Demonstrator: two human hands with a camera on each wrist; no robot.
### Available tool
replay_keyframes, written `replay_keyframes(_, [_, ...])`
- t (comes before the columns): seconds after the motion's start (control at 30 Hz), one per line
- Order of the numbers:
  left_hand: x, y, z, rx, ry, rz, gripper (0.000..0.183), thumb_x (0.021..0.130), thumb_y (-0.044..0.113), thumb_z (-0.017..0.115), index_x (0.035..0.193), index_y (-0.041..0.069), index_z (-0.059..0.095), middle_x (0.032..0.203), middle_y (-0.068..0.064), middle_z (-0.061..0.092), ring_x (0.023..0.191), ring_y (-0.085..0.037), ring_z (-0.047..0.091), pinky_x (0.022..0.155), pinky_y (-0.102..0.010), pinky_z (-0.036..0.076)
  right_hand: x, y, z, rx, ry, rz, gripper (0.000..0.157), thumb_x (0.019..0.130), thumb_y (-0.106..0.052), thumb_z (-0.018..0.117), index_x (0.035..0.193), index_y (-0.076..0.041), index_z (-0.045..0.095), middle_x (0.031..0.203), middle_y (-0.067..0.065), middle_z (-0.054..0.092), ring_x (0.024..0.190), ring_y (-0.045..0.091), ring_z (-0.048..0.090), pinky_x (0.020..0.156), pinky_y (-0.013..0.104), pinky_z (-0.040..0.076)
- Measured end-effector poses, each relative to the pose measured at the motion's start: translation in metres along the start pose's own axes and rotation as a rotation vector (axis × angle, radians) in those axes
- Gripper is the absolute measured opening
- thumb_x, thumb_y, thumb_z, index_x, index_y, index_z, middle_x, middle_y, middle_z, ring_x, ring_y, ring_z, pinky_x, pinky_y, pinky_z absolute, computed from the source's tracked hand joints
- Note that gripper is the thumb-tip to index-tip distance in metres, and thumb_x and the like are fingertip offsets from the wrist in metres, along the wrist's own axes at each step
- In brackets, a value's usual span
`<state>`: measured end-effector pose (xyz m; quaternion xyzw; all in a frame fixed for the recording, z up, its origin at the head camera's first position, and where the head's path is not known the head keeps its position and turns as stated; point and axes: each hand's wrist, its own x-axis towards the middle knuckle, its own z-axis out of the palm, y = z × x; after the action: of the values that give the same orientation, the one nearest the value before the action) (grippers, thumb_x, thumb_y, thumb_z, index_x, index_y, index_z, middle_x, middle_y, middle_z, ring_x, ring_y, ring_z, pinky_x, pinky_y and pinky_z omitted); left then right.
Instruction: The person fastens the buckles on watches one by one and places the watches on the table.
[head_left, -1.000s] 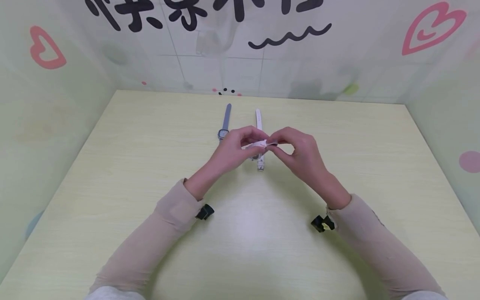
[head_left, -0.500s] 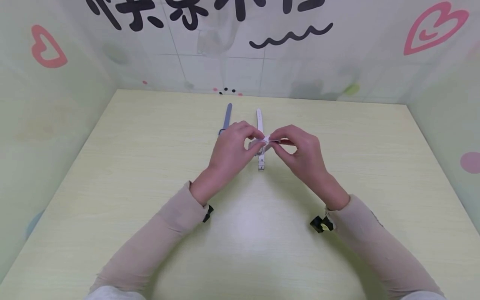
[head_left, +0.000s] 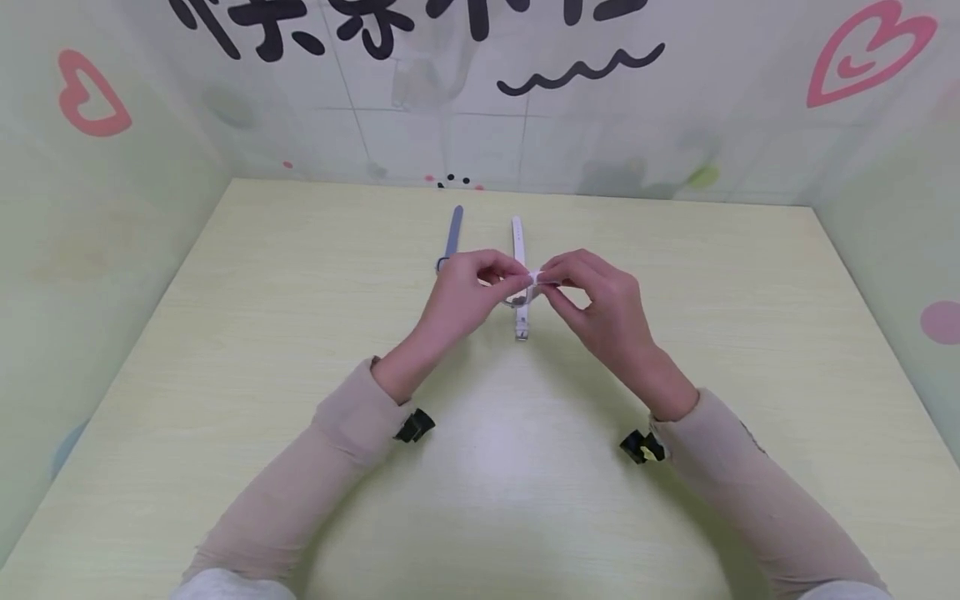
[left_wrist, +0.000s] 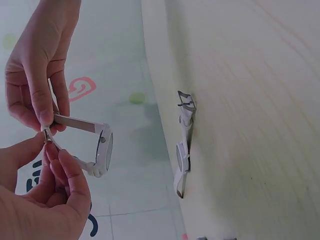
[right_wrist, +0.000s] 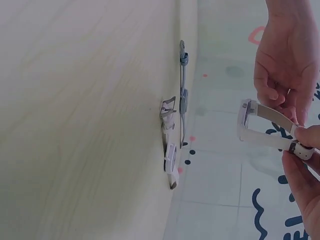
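Observation:
Above the table, both hands hold a white wristwatch (left_wrist: 104,150), its strap bent round into a loop. The watch case hangs below the fingers, at the far side of the loop from the buckle. My left hand (head_left: 468,293) pinches the strap near the buckle between thumb and fingers. Right beside it, my right hand (head_left: 600,290) pinches the strap's other part, the fingertips of both hands nearly meeting. In the right wrist view a dark buckle (right_wrist: 293,146) shows on the strap, partly covered by fingers. A second white watch (head_left: 518,237) lies flat beneath the hands.
A blue-grey watch (head_left: 454,229) lies left of the second white one, partly hidden by the left hand. The pale wooden table (head_left: 300,292) ends at a printed back wall (head_left: 465,142). Black wrist cameras (head_left: 415,426) sit under the sleeve cuffs.
The left hand lifts and turns, then lowers again, while the right hand stays almost in place. The held watch shifts between the fingertips, its case now hanging beneath them.

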<state>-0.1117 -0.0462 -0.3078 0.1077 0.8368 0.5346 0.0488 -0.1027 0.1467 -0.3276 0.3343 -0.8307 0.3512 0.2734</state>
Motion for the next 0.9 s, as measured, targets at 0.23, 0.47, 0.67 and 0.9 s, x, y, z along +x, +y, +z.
replay_keyframes(0.23, [0.003, -0.004, -0.002, -0.126, -0.111, -0.13, 0.019, 0.097, 0.015, 0.064, 0.107, 0.0, 0.07, 0.098, -0.013, 0.07, 0.085, -0.019, 0.064, 0.088, -0.042, 0.057, 0.001, -0.002, 0.001, -0.01, -0.035, -0.027, 0.025, 0.084, -0.005, 0.079, 0.107, -0.001, 0.072, 0.101, 0.01, 0.075, 0.089, 0.02, 0.071, 0.081, 0.034, 0.06])
replay_keyframes(0.47, [0.005, -0.005, -0.005, -0.127, -0.198, -0.122, 0.02, 0.099, 0.015, 0.061, 0.11, -0.001, 0.067, 0.103, -0.016, 0.07, 0.088, -0.018, 0.064, 0.097, -0.05, 0.054, 0.001, -0.003, 0.003, -0.007, -0.044, -0.035, 0.02, 0.082, -0.008, 0.081, 0.101, -0.005, 0.077, 0.096, 0.008, 0.077, 0.089, 0.02, 0.069, 0.078, 0.032, 0.058])
replay_keyframes(0.67, [0.006, -0.009, -0.013, -0.13, -0.214, -0.127, 0.023, 0.101, 0.015, 0.057, 0.112, -0.003, 0.065, 0.106, -0.015, 0.067, 0.098, -0.025, 0.063, 0.095, -0.041, 0.056, 0.0, -0.004, 0.001, -0.01, -0.018, -0.029, 0.02, 0.081, -0.006, 0.082, 0.1, -0.003, 0.076, 0.096, 0.008, 0.077, 0.088, 0.021, 0.069, 0.078, 0.034, 0.058])
replay_keyframes(0.9, [0.005, -0.013, -0.017, -0.129, -0.178, -0.132, 0.025, 0.1, 0.013, 0.053, 0.112, -0.007, 0.063, 0.106, -0.015, 0.063, 0.108, -0.037, 0.059, 0.088, -0.028, 0.058, 0.0, -0.007, 0.0, -0.015, -0.01, -0.03, 0.019, 0.084, -0.007, 0.08, 0.101, -0.002, 0.075, 0.097, 0.01, 0.076, 0.089, 0.022, 0.069, 0.078, 0.035, 0.059])
